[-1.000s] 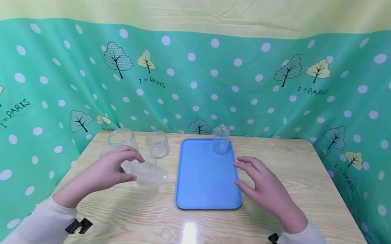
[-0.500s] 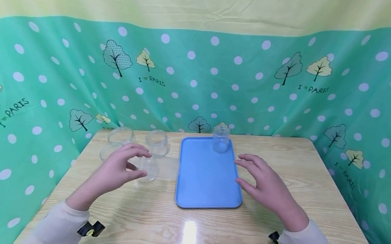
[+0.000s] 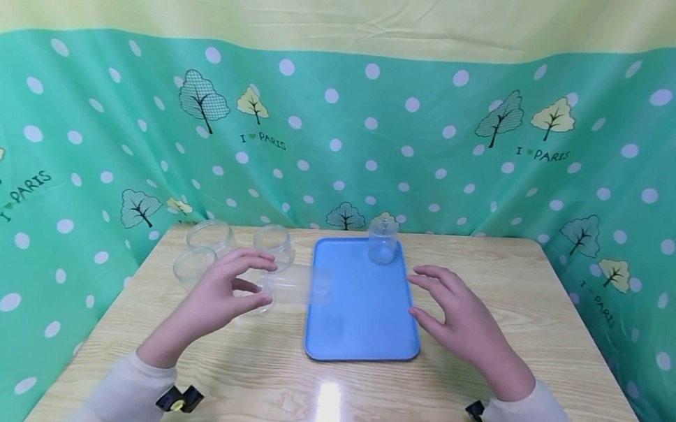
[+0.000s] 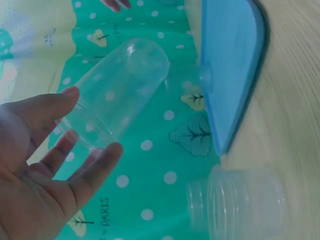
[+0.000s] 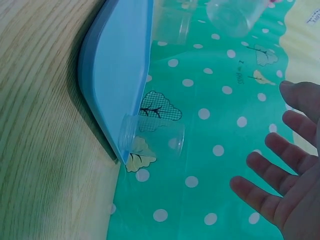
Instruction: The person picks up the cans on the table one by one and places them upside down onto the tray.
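Observation:
A clear plastic jar (image 3: 296, 285) lies sideways in the air in my left hand (image 3: 223, 292). Thumb and fingers pinch it at its ringed end, as the left wrist view shows on the jar (image 4: 120, 90); its rounded base points right, over the left part of the blue tray (image 3: 355, 333). My right hand (image 3: 466, 325) hovers at the tray's right edge, its fingers loosely bent and apart from everything. One clear jar (image 3: 381, 248) stands upright at the tray's far right corner; it also shows in the right wrist view.
Several more clear jars stand at the far left of the wooden table (image 3: 483, 264), among them one jar (image 3: 273, 245) near the tray and another jar (image 3: 192, 267) partly behind my left hand. A patterned curtain (image 3: 348, 128) hangs behind the table and along its sides.
My left hand has moved right with the jar, whose base now reaches over the tray's left edge. My right hand stays nearly still.

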{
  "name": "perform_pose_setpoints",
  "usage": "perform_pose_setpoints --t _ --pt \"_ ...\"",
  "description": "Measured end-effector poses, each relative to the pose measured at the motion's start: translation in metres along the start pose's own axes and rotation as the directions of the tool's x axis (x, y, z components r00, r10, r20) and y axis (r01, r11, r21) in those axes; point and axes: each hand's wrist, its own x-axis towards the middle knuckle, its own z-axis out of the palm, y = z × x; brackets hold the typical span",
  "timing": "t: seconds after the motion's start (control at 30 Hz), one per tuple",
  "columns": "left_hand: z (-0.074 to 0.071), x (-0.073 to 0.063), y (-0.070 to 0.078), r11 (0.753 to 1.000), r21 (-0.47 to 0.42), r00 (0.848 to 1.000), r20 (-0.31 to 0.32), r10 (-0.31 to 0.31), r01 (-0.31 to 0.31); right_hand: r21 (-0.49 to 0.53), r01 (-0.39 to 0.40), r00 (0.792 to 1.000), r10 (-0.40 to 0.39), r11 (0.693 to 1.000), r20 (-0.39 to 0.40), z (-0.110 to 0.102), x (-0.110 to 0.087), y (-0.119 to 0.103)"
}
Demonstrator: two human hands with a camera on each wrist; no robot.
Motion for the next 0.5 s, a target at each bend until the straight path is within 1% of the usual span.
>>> perform_pose_setpoints --t 0.1,0.23,0.33,0.5 --pt "0.006 0.004 0.003 0.999 -0.050 1.000 -0.007 0.017 -0.017 0.001 0.010 1.000 -0.010 1.000 -0.002 0.000 0.000 0.000" --pt "0.012 0.007 0.006 0.994 -0.107 1.000 -0.018 0.020 -0.022 -0.003 0.016 1.000 -0.016 1.000 -0.002 0.000 0.000 0.000" --pt "0.017 0.008 0.006 0.990 -0.135 0.999 -0.033 0.027 -0.031 -0.013 0.012 1.000 -0.012 1.000 -0.012 0.000 0.000 0.001" --pt "0.024 0.007 0.003 0.981 -0.177 0.996 -0.059 0.066 -0.076 -0.016 0.002 1.000 -0.002 1.000 -0.023 -0.001 0.000 0.001"
